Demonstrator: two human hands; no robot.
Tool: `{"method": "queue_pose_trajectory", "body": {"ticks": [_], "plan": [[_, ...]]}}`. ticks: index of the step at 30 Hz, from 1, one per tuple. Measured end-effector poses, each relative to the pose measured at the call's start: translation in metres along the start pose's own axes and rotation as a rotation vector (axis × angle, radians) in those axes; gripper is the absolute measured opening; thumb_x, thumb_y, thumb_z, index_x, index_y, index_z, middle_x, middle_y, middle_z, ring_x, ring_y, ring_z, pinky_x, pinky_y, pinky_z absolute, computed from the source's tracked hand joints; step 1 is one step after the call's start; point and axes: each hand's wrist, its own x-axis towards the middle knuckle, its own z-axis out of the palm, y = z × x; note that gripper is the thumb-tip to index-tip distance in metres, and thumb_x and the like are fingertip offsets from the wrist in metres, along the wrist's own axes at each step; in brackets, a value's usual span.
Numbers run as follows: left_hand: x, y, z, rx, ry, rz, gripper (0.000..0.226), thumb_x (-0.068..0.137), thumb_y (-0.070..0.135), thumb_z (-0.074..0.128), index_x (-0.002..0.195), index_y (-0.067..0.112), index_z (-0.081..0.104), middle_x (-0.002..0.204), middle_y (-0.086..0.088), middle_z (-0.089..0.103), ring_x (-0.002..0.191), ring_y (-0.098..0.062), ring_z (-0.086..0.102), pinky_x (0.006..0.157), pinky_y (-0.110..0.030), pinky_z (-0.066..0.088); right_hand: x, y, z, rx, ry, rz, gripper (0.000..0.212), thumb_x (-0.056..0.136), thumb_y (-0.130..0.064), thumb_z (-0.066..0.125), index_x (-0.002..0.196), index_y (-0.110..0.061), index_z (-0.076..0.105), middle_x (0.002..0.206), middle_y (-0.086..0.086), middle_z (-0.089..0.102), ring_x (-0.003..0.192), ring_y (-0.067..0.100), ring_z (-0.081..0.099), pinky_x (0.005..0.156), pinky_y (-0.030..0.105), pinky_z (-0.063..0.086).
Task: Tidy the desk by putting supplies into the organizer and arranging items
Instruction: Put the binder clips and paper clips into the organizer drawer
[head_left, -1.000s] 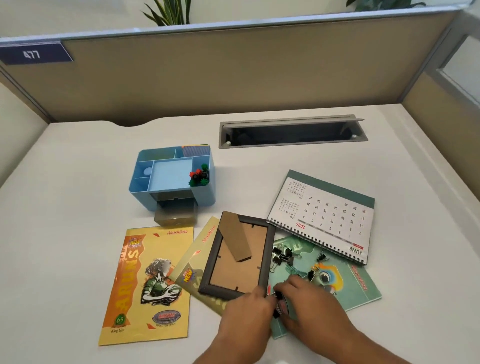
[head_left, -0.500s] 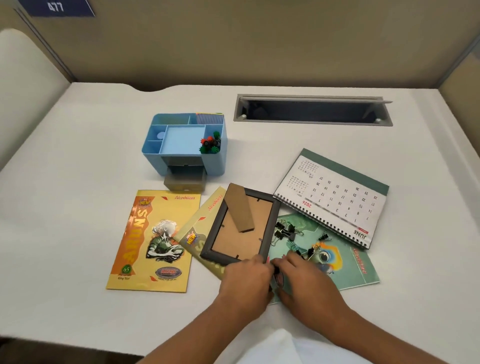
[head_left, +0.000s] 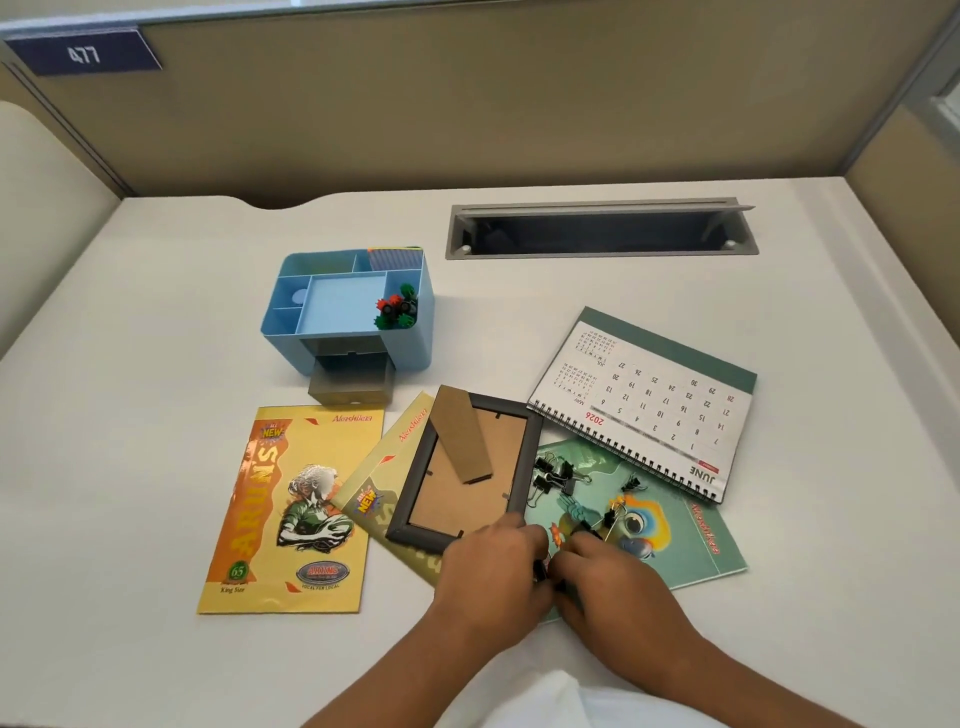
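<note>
Binder clips (head_left: 558, 475) lie scattered on a green notebook (head_left: 691, 540) at the near right of the desk (head_left: 130, 415), and both hands meet at that notebook's near left corner. The left hand (head_left: 491, 564) comes in from below, palm down, fingers curled toward the right; the right hand (head_left: 610, 587) mirrors it, fingers curled toward the left. Between their fingertips sit a few small black clips and something orange, but which hand actually pinches them I cannot tell. A bigger cluster of clips lies just beyond the hands, touching the right edge of a picture frame (head_left: 467, 470).

The frame lies face down, its cardboard stand showing, long axis running from near left to far right. It overlaps a yellow booklet (head_left: 379, 478) beneath it. A second yellow booklet (head_left: 291, 509) lies flat to the left, apart from the others, its long axis running away from the person.

Farther right, a spiral desk calendar (head_left: 649, 402) lies flat, its bound edge overlapping the green notebook, print upside down to the viewer.

Beyond the booklets stands a blue organizer (head_left: 410, 343) with its small grey drawer (head_left: 350, 384) pulled out toward the person; red, green and black pins (head_left: 397, 312) fill its right compartment. At the far right is a long cable slot (head_left: 602, 231) in the desk.
</note>
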Motion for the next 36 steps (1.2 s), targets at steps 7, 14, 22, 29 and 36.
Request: {"method": "queue_pose_trajectory", "body": {"ticks": [7, 14, 22, 29, 36], "plan": [[0.003, 0.001, 0.002, -0.074, 0.066, -0.078, 0.021, 0.080, 0.041, 0.054, 0.096, 0.028, 0.057, 0.098, 0.009, 0.061, 0.088, -0.018, 0.060, 0.068, -0.031, 0.046, 0.004, 0.002, -0.001, -0.018, 0.005, -0.016, 0.009, 0.072, -0.023, 0.065, 0.079, -0.026, 0.061, 0.081, -0.007, 0.057, 0.066, 0.015, 0.062, 0.047, 0.023, 0.032], [0.002, -0.008, -0.006, -0.226, 0.135, -0.133, 0.024, 0.076, 0.049, 0.058, 0.091, 0.030, 0.057, 0.088, 0.010, 0.061, 0.080, -0.011, 0.059, 0.063, -0.029, 0.048, 0.009, -0.006, -0.005, 0.132, 0.029, 0.046, 0.014, 0.076, -0.030, 0.054, 0.090, -0.029, 0.058, 0.088, -0.014, 0.053, 0.079, 0.005, 0.056, 0.063, 0.027, 0.049], [0.007, -0.024, -0.012, -0.709, 0.113, -0.254, 0.006, 0.078, 0.027, 0.071, 0.084, 0.025, 0.071, 0.067, 0.006, 0.067, 0.060, -0.006, 0.062, 0.062, -0.031, 0.057, 0.002, -0.023, -0.006, 0.441, 0.030, 0.235, 0.022, 0.071, -0.017, 0.071, 0.084, -0.034, 0.068, 0.085, -0.010, 0.060, 0.070, 0.006, 0.061, 0.059, 0.013, 0.046], [0.005, -0.049, -0.025, -0.918, 0.125, -0.265, 0.006, 0.081, 0.018, 0.074, 0.079, 0.022, 0.070, 0.066, 0.005, 0.067, 0.062, -0.009, 0.063, 0.064, -0.031, 0.058, 0.007, -0.047, -0.002, 0.521, 0.041, 0.291, 0.025, 0.070, -0.012, 0.076, 0.077, -0.036, 0.070, 0.081, -0.003, 0.062, 0.068, 0.007, 0.060, 0.064, 0.012, 0.043], [-0.003, -0.089, -0.050, -0.919, 0.206, -0.300, 0.016, 0.077, 0.019, 0.081, 0.078, 0.016, 0.065, 0.061, 0.003, 0.066, 0.055, -0.004, 0.060, 0.055, -0.021, 0.051, 0.025, -0.077, 0.001, 0.553, 0.068, 0.335, 0.020, 0.073, -0.013, 0.077, 0.081, -0.031, 0.072, 0.075, -0.001, 0.067, 0.062, 0.005, 0.061, 0.063, 0.013, 0.046]]}}
